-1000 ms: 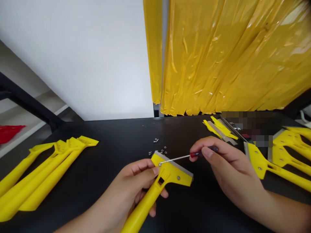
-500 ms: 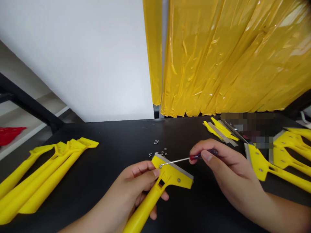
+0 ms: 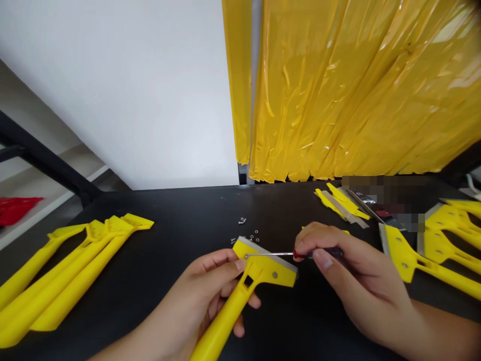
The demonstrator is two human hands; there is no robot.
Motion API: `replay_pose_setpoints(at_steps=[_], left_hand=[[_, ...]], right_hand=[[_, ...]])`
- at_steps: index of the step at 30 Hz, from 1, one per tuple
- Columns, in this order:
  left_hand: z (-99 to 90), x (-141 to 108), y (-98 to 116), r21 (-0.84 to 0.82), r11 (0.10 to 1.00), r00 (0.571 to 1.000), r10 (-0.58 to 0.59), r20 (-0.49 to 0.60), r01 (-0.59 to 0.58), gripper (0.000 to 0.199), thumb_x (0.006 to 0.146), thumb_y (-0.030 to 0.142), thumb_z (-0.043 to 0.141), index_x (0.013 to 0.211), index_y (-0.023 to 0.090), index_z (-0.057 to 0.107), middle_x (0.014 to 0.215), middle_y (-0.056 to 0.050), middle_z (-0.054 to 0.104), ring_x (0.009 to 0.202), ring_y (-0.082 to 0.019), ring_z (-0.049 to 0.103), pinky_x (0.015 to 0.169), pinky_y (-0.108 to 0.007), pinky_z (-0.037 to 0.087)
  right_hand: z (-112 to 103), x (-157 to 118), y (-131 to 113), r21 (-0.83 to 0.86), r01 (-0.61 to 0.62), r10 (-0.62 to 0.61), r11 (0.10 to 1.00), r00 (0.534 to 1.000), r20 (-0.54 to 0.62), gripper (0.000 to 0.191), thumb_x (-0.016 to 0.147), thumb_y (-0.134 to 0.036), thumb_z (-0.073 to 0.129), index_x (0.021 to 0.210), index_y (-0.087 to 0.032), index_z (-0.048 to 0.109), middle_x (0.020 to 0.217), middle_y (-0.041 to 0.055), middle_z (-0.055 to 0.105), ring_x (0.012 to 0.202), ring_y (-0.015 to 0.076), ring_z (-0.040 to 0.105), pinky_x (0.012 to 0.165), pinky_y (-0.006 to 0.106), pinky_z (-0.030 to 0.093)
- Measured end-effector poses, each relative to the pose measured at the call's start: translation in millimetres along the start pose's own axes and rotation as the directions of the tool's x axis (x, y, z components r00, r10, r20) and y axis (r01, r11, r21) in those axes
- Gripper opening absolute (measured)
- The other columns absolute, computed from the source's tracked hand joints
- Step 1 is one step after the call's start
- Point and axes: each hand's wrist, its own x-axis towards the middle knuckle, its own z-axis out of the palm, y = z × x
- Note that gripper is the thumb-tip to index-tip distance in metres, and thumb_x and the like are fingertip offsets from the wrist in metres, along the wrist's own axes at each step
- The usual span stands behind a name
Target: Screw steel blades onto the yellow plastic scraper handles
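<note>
Yellow plastic scraper (image 3: 240, 300), one, held in the left hand (image 3: 212, 278) above the table, its handle slanting toward the wearer. Grey metal blade (image 3: 258, 247), one, ran along the far edge of its head. Left hand was clamped on the scraper, thumb on the upper face, fingers wrapped beneath. Near screw (image 3: 246, 256), one, sat close to that thumb; second screw (image 3: 275, 275), one, sat toward the head's opposite end.

Screwdriver (image 3: 276, 254), one, thin steel shaft, red collar, dark handle; shaft lay across the scraper head, tip at the near screw. Right hand (image 3: 343, 268) was closed on its handle, thumb and forefinger pinched together there.

Loose screws and nuts (image 3: 242, 221), several, small, lay on the black table (image 3: 169, 250) just beyond the scraper. Yellow scraper handles (image 3: 88, 276), at least three, lay side by side at left. Bladed scrapers (image 3: 400, 253), several, lay at right, past the right hand. Yellow strips (image 3: 344, 200) and grey strips (image 3: 347, 213) lay together toward the back; beside them was a pixelated patch, its contents perhaps packaging.

White panel (image 3: 131, 90), one, and glossy yellow sheeting (image 3: 345, 90) stood behind the table. Red item (image 3: 18, 210), one, lay on a shelf at far left.
</note>
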Motion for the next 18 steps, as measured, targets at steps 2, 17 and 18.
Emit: replay_pose_setpoints(at_steps=[2, 17, 18], left_hand=[[0.1, 0, 1, -0.002, 1.000, 1.000, -0.004, -0.002, 0.004, 0.020, 0.097, 0.034, 0.069, 0.104, 0.015, 0.071, 0.089, -0.009, 0.075, 0.071, -0.019, 0.072, 0.047, -0.022, 0.058], [0.2, -1, 1, 0.096, 0.994, 0.999, 0.046, 0.013, -0.047, 0.020, 0.096, 0.035, 0.070, 0.102, 0.016, 0.072, 0.092, -0.007, 0.073, 0.079, -0.020, 0.073, 0.054, -0.025, 0.061], [0.5, 0, 1, 0.124, 0.990, 0.998, 0.059, 0.017, -0.060, 0.020, 0.096, 0.036, 0.070, 0.099, 0.016, 0.072, 0.090, -0.006, 0.073, 0.080, -0.021, 0.072, 0.056, -0.026, 0.062]], right_hand=[[0, 1, 0, -0.006, 0.004, -0.004, 1.000, 1.000, -0.002, 0.021, 0.105, -0.016, 0.053, 0.113, -0.030, 0.066, 0.100, 0.0013, 0.070, 0.094, 0.0165, 0.067, 0.082, 0.028, 0.053], [-9, 7, -7, -0.045, 0.126, -0.120, 0.991, 0.987, 0.110, 0.028, 0.098, -0.009, 0.055, 0.117, -0.027, 0.063, 0.094, 0.0018, 0.070, 0.088, 0.0187, 0.069, 0.080, 0.036, 0.055], [-11, 9, -10, -0.067, 0.174, -0.162, 0.983, 0.975, 0.154, 0.031, 0.096, -0.007, 0.056, 0.119, -0.026, 0.062, 0.093, 0.0019, 0.070, 0.086, 0.0186, 0.068, 0.080, 0.037, 0.055]])
